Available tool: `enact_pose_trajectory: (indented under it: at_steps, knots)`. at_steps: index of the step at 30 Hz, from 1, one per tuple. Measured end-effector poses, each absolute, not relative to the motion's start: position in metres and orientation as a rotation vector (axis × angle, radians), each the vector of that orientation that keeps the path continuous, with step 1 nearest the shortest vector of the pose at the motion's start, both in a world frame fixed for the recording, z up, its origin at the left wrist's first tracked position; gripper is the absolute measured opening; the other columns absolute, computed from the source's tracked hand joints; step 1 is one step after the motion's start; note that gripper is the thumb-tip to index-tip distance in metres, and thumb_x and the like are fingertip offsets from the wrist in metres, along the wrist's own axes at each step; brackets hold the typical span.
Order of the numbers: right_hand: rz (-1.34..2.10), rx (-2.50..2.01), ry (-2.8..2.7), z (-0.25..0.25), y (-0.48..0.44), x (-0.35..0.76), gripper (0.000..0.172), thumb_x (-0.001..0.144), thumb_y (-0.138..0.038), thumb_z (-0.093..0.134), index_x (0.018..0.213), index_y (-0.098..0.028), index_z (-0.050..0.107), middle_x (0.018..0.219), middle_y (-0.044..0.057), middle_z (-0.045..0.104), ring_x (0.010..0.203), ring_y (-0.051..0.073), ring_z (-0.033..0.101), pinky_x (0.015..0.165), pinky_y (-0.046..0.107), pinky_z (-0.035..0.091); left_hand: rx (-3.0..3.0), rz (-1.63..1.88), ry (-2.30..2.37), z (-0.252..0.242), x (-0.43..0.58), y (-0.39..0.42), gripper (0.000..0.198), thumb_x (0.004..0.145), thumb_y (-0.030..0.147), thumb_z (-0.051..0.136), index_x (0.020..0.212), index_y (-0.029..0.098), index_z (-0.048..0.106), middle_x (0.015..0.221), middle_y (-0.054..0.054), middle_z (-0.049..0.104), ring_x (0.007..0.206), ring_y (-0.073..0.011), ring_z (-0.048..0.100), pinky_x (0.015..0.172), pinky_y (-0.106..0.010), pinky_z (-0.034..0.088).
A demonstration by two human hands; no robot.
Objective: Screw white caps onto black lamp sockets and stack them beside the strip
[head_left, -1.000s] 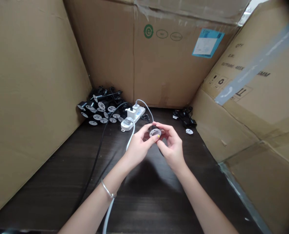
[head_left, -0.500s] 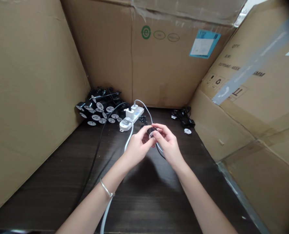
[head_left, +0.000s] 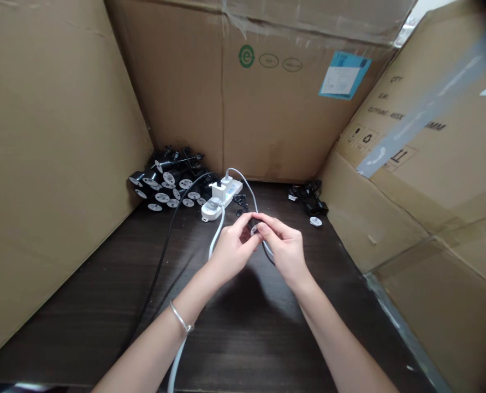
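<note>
Both my hands meet over the dark wooden table, pinching a small black plug point(head_left: 253, 225) with a sliver of its white round disc showing. My left hand point(head_left: 235, 252) holds it from one side and my right hand point(head_left: 284, 252) from the other, and my fingers hide most of it. A thin pale cable point(head_left: 265, 246) runs beneath my right hand. Behind my hands lies a white power strip point(head_left: 229, 194) with a white adapter point(head_left: 218, 191) plugged in. A thick white cable point(head_left: 215, 236) passes under my left wrist.
A heap of black plugs with white discs point(head_left: 167, 188) lies at the back left. Several black plug parts point(head_left: 309, 198) and a white disc point(head_left: 315, 221) lie at the back right. A black cable point(head_left: 161, 267) crosses the table point(head_left: 83, 311). Cardboard boxes point(head_left: 267, 109) stand around it.
The plug has turned in my fingers, so its white disc face, broad a second ago, now shows only as a sliver. My hands have drawn closer together around it.
</note>
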State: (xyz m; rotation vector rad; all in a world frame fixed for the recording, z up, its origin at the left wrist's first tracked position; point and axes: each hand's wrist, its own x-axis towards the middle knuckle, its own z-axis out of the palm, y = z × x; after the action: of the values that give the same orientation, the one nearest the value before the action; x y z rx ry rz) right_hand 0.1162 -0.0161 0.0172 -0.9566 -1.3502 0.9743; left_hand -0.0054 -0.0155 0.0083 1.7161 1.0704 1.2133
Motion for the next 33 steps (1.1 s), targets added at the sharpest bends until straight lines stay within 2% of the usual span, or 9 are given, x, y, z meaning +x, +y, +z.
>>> enact_pose_trajectory:
  at_steps: [4,7,11,15,20,24,33]
  knots:
    - [1.000,-0.960,-1.303,0.013,-0.012,0.116,0.026,0.074,-0.032,0.062,0.096,-0.020,0.069,0.085,0.004,0.064,0.068,0.011,0.057,0.056,0.022,0.050,1.637,1.219,1.049,0.004,-0.003,-0.012,0.035,0.082,0.038,0.052,0.109,0.016,0.051,0.071,-0.002,0.057,0.060,-0.0125,0.053,0.055,-0.023,0.042]
    - [1.116,-0.928,-1.286,0.013,-0.007,0.118,0.035,0.075,-0.039,0.060,0.101,-0.017,0.067,0.077,0.003,0.061,0.055,0.009,0.053,0.049,0.023,0.047,1.517,1.193,0.939,0.004,-0.002,-0.009,0.039,0.081,0.038,0.053,0.112,0.015,0.048,0.075,-0.002,0.056,0.060,-0.0107,0.052,0.056,-0.022,0.042]
    - [1.261,-0.866,-1.272,0.016,-0.004,0.124,0.044,0.083,-0.045,0.047,0.113,-0.016,0.060,0.065,0.000,0.057,0.050,0.008,0.050,0.053,0.024,0.046,1.371,1.118,0.764,0.012,-0.003,-0.008,0.047,0.080,0.042,0.053,0.116,0.012,0.045,0.078,-0.003,0.054,0.060,-0.0095,0.052,0.049,-0.019,0.039]
    - [1.250,-0.841,-1.278,0.018,-0.005,0.125,0.041,0.081,-0.034,0.051,0.117,-0.016,0.056,0.074,0.001,0.060,0.059,0.009,0.051,0.058,0.023,0.046,1.284,1.116,0.767,0.021,-0.006,-0.009,0.046,0.083,0.045,0.046,0.114,0.010,0.045,0.074,-0.004,0.054,0.059,-0.0103,0.052,0.048,-0.020,0.039]
    - [1.188,-0.862,-1.304,0.019,-0.009,0.123,0.038,0.080,-0.030,0.048,0.115,-0.016,0.056,0.089,0.004,0.061,0.064,0.010,0.053,0.062,0.026,0.048,1.302,1.161,0.804,0.023,-0.007,-0.010,0.033,0.084,0.036,0.044,0.106,0.011,0.046,0.072,-0.003,0.054,0.058,-0.0104,0.053,0.048,-0.020,0.039]
    - [1.093,-0.907,-1.345,0.020,-0.011,0.122,0.032,0.081,-0.031,0.049,0.108,-0.016,0.060,0.082,0.003,0.061,0.062,0.010,0.053,0.060,0.025,0.048,1.372,1.213,0.808,0.018,-0.006,-0.011,0.029,0.087,0.036,0.041,0.102,0.012,0.048,0.070,-0.002,0.054,0.057,-0.0101,0.053,0.050,-0.021,0.040]
    - [1.054,-0.864,-1.367,0.025,-0.017,0.119,0.023,0.081,-0.028,0.050,0.100,-0.018,0.057,0.080,0.001,0.061,0.058,0.009,0.054,0.053,0.022,0.047,1.452,1.288,0.866,0.015,-0.002,-0.018,0.032,0.088,0.036,0.040,0.110,0.014,0.048,0.065,0.000,0.052,0.056,-0.0101,0.051,0.052,-0.022,0.040]
